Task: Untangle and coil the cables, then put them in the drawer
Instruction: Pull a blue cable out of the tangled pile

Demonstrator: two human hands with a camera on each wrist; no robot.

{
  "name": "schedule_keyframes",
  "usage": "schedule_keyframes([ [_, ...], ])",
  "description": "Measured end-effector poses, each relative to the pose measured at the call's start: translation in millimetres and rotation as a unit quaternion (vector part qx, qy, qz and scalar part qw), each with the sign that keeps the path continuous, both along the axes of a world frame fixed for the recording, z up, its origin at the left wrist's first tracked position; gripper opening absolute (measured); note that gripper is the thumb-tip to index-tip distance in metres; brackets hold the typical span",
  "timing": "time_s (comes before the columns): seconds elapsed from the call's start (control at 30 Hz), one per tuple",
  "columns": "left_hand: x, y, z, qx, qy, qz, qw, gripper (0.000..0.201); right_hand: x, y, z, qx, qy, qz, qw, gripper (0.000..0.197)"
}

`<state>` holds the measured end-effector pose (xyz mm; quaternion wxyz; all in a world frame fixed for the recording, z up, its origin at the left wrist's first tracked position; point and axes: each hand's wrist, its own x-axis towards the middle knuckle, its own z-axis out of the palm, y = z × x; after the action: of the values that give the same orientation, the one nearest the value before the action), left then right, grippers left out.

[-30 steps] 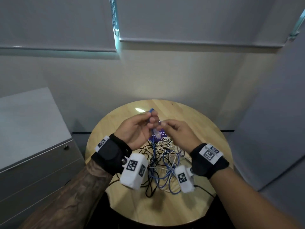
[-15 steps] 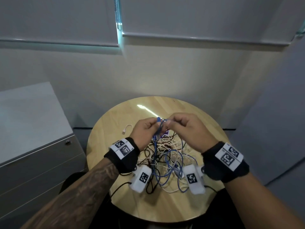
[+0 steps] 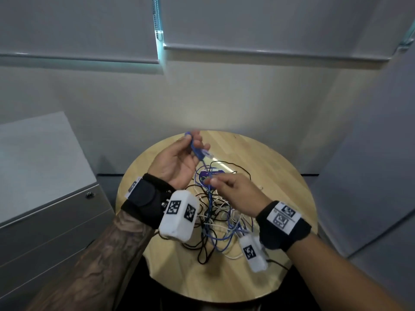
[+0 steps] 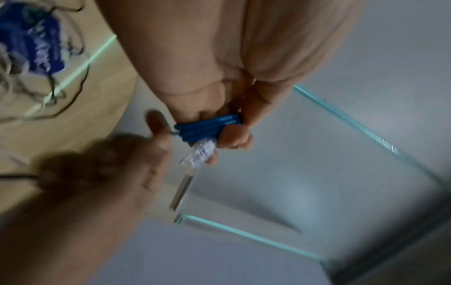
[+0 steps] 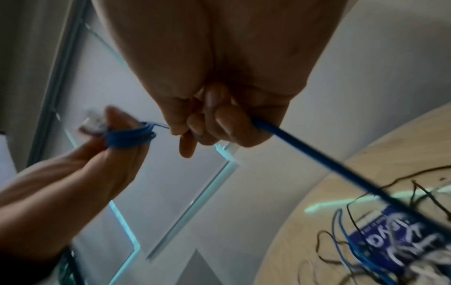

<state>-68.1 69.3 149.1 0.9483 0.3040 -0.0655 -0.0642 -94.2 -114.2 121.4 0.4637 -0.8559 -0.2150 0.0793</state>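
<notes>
My left hand (image 3: 192, 147) is raised over the far side of the table and holds the end of a blue network cable (image 3: 203, 163). Several turns of it (image 4: 207, 127) are wound round the fingers, and the clear plug (image 4: 198, 152) sticks out past them. Lower and to the right, my right hand (image 3: 212, 181) pinches the same blue cable (image 5: 317, 160), which runs taut down into the tangle of black, white and blue cables (image 3: 215, 223) on the round wooden table (image 3: 280, 176). In the right wrist view the left hand's blue loops (image 5: 129, 137) show clearly.
A purple-blue printed card (image 3: 213, 173) lies under the cables. A grey drawer cabinet (image 3: 45, 221) with a round lock stands left of the table, its drawers closed. Walls and window blinds lie behind, and a grey partition is on the right.
The hands were together at the blue plug; now the left hand has risen up and left with the wound end, and the right hand has dropped toward the tangle along the cable.
</notes>
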Motion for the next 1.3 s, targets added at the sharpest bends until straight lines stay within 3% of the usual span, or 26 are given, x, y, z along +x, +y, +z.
schedule_keyframes([
  [0.1,13,2,-21,0.128,-0.011,0.13,0.983,0.02,-6,2,-10,-0.045,-0.038,0.033,0.998,0.03],
  [0.2,12,0,-43,0.326,-0.038,0.197,0.924,0.017,-7,-3,6,-0.019,-0.057,0.038,0.997,0.027],
  [0.3,1,-6,-51,0.457,-0.085,0.136,0.875,0.02,0,-14,26,0.007,-0.079,-0.008,0.997,0.021],
  [0.37,-8,-15,-48,0.476,-0.107,0.069,0.87,0.024,7,-17,34,0.033,-0.1,-0.042,0.994,0.017],
  [0.5,-19,-28,-27,0.441,-0.115,-0.038,0.889,0.032,24,-18,36,0.095,-0.144,-0.1,0.98,0.012],
  [0.67,-19,-24,2,0.216,-0.048,-0.107,0.969,0.03,32,-9,19,0.182,-0.094,-0.095,0.974,0.016],
  [0.8,-3,-12,2,0.005,0.013,-0.029,0.999,0.023,23,0,-9,0.079,-0.034,-0.054,0.995,0.024],
  [0.93,14,0,-14,0.041,0.035,0.106,0.993,0.025,11,1,-23,0.011,-0.054,0.002,0.998,0.026],
  [1.03,22,-3,-31,0.131,0.029,0.181,0.974,0.024,8,0,-21,-0.042,-0.082,0.043,0.995,0.03],
  [1.13,24,-5,-42,0.279,-0.006,0.235,0.931,0.021,11,-7,-14,-0.062,-0.095,0.03,0.993,0.029],
  [1.23,16,-13,-46,0.46,-0.096,0.182,0.863,0.02,18,-20,5,-0.05,-0.138,-0.021,0.989,0.02],
  [1.3,11,-19,-46,0.532,-0.144,0.119,0.826,0.02,22,-26,18,-0.057,-0.184,-0.046,0.98,0.014],
])
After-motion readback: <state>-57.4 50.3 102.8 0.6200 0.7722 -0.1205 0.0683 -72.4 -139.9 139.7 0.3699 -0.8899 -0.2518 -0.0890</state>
